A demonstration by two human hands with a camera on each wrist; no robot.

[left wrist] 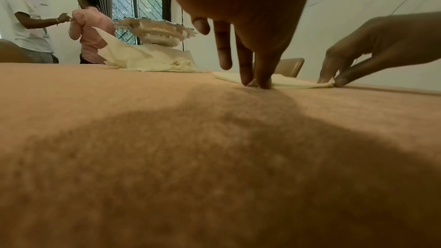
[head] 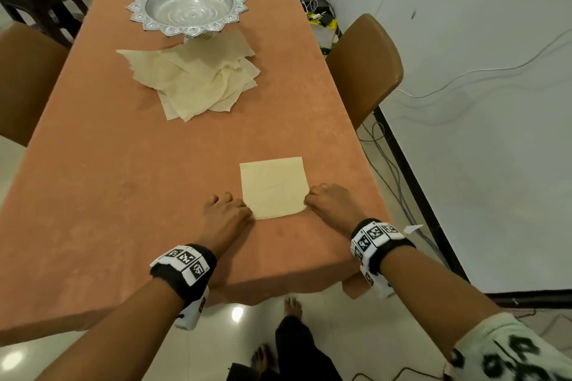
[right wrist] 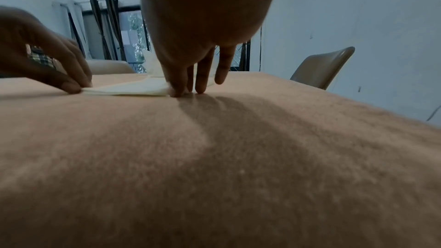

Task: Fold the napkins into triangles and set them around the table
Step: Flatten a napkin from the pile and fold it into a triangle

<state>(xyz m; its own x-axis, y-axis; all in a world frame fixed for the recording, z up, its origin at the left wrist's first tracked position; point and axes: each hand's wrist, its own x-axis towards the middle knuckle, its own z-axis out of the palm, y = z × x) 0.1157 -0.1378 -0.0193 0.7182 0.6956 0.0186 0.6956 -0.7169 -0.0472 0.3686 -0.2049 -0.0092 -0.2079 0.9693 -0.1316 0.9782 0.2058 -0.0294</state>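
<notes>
The left hand (head: 225, 214) pinches the near left corner of a square cream napkin (head: 274, 187) between thumb and fingertips (left wrist: 245, 80), its other fingers lifted off the cloth. The right hand (head: 331, 203) pinches the near right corner the same way, thumb and forefinger closed on the edge, as the left wrist view shows plainly. Between the two hands the napkin lies flat and square on the table (head: 123, 182), towards its near right part, with both near corners raised slightly off the surface. The table is covered in an orange-tan cloth.

Further off, around the middle of the table, a loose pile of napkins (head: 198, 77) lies spread and overlapping. Just beyond the pile, touching its far edge, stands a silver pedestal bowl (head: 187, 6) with a scalloped rim. A brown chair (head: 365, 71) stands at the right side of the table, and another chair (head: 24, 77) at the left. Both wrists carry black bands with printed markers.
</notes>
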